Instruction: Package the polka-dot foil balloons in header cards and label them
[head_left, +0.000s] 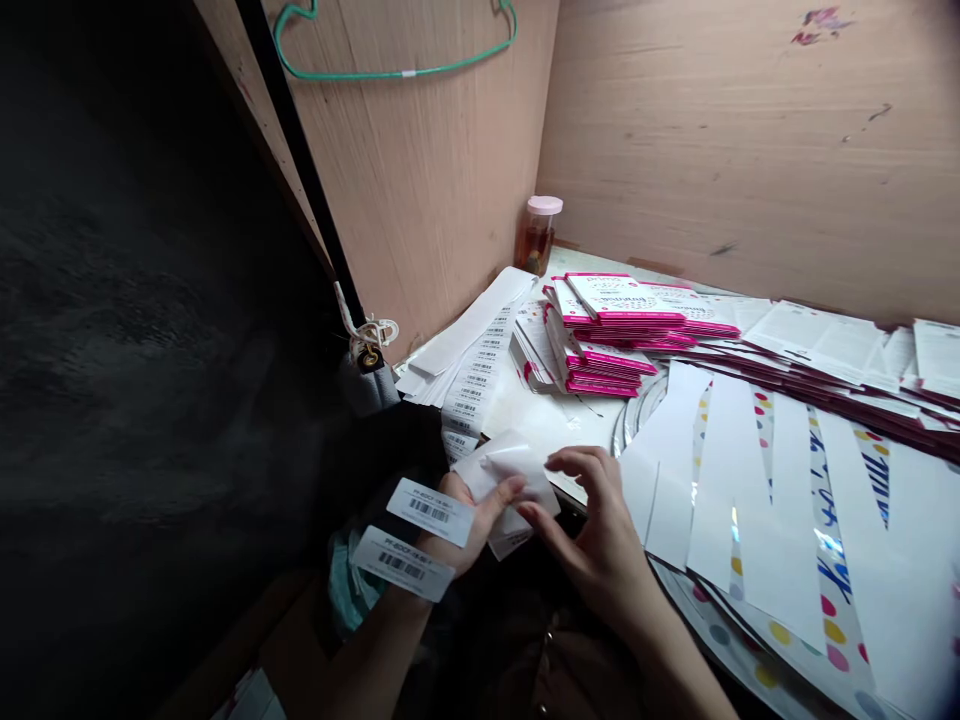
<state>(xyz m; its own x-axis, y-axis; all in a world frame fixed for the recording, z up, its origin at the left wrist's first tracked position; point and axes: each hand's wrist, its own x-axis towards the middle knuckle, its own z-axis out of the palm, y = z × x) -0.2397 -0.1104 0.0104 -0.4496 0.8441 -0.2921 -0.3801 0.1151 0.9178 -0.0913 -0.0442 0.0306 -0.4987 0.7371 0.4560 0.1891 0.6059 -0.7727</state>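
My left hand (pixel 476 525) pinches a strip of white label backing paper (pixel 514 460) between thumb and fingers. Two white barcode labels lie on the back of that hand and wrist: an upper label (pixel 429 512) and a lower label (pixel 403 564). My right hand (pixel 600 540) is at the strip's right edge, its thumb and curled index finger apart. Its thumb tip meets or nearly meets the paper; I cannot tell which. Behind my left hand, a long run of printed barcode labels (pixel 480 375) hangs over the table edge.
Folded white paper (pixel 465 330) lies beside the labels. Pink-edged printed cards (pixel 615 320) are stacked at the back. White sheets and dotted clear packaging (pixel 780 520) cover the right side. A pink-lidded jar (pixel 537 235) stands in the corner; a green hanger (pixel 405 74) hangs above.
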